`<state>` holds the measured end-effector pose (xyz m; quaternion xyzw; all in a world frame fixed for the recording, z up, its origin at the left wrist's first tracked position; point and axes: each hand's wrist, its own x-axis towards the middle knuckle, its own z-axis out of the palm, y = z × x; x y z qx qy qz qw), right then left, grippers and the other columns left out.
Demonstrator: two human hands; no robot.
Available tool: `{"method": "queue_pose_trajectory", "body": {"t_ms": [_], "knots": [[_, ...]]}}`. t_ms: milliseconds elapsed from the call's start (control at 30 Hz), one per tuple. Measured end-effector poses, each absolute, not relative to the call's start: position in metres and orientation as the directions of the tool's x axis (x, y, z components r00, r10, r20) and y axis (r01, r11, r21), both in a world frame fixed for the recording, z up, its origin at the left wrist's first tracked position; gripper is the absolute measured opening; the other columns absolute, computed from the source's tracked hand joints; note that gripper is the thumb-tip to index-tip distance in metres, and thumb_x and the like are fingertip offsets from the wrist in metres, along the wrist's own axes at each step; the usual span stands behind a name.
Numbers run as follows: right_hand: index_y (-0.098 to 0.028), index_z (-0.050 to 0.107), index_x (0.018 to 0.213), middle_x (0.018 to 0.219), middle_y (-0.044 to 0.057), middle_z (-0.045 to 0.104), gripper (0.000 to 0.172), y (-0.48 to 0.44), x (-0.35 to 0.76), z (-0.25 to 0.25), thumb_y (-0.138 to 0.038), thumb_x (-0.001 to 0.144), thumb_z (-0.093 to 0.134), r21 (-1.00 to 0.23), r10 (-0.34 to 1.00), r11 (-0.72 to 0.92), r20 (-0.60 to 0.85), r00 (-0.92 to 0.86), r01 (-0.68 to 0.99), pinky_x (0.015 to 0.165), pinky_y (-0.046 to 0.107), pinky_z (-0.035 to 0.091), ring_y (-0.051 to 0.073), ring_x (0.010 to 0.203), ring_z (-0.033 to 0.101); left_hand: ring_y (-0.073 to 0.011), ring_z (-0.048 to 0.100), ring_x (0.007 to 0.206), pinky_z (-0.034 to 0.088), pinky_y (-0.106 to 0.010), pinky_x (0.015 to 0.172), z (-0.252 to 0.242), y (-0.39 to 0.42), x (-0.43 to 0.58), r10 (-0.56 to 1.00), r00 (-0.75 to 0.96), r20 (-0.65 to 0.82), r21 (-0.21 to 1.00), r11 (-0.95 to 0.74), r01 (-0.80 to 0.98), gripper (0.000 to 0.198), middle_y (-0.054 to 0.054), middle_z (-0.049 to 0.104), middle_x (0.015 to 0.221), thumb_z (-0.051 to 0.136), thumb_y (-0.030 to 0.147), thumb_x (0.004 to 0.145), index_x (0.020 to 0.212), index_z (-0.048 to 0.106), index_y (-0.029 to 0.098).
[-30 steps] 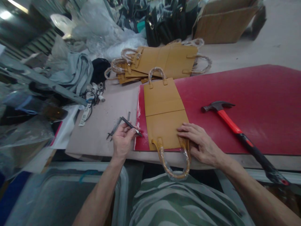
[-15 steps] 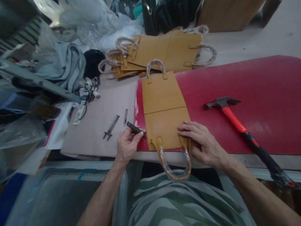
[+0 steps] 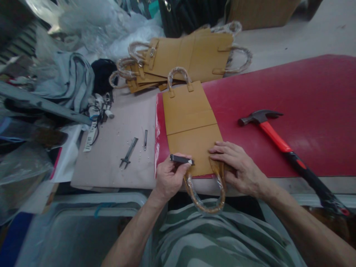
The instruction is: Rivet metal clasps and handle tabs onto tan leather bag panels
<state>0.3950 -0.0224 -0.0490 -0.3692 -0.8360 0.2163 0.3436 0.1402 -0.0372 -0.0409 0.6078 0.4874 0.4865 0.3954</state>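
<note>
A flat tan leather bag panel (image 3: 189, 122) with plastic-wrapped handles lies on a red mat (image 3: 292, 92). My left hand (image 3: 169, 178) is closed on a short black punch tool (image 3: 180, 160), its tip over the panel's near left handle tab. My right hand (image 3: 239, 168) lies flat with fingers spread on the panel's near right corner, covering the right handle tab. The near handle (image 3: 207, 202) hangs over the table edge toward my striped shirt.
A red-handled hammer (image 3: 278, 137) lies on the mat to the right. Two small black tools (image 3: 129, 152) rest on grey board at left. A stack of tan bag panels (image 3: 180, 59) sits behind, with cloth, plastic wrap and black bags further back.
My left hand has carried the black tool rightward from the grey board onto the panel's near left corner. My right hand has stayed pressing the panel.
</note>
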Motion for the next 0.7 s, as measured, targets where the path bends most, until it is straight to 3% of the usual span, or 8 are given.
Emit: {"method": "queue_pose_trajectory", "body": {"t_ms": [333, 700], "knots": [[-0.021, 0.064, 0.12, 0.129, 0.01, 0.069, 0.048, -0.0228, 0.3942, -0.0499, -0.007, 0.075, 0.054, -0.595, 0.751, 0.656, 0.457, -0.475, 0.464, 0.111, 0.056, 0.045, 0.03, 0.132, 0.056, -0.0176, 0.077, 0.092, 0.064, -0.029, 0.086, -0.0513, -0.0384, 0.1392, 0.944, 0.107, 0.311, 0.902, -0.329, 0.278, 0.013, -0.006, 0.078, 0.101, 0.067, 0.016, 0.092, 0.104, 0.07, 0.016], [-0.022, 0.066, 0.12, 0.13, 0.01, 0.069, 0.05, -0.0239, 0.3942, -0.0526, -0.008, 0.074, 0.055, -0.621, 0.768, 0.636, 0.454, -0.451, 0.458, 0.113, 0.056, 0.044, 0.029, 0.133, 0.056, -0.0165, 0.075, 0.092, 0.062, -0.028, 0.088, -0.0471, -0.0317, 0.1436, 0.834, 0.218, 0.508, 0.719, -0.549, 0.426, 0.01, -0.006, 0.077, 0.095, 0.062, 0.013, 0.093, 0.101, 0.067, 0.017]]}}
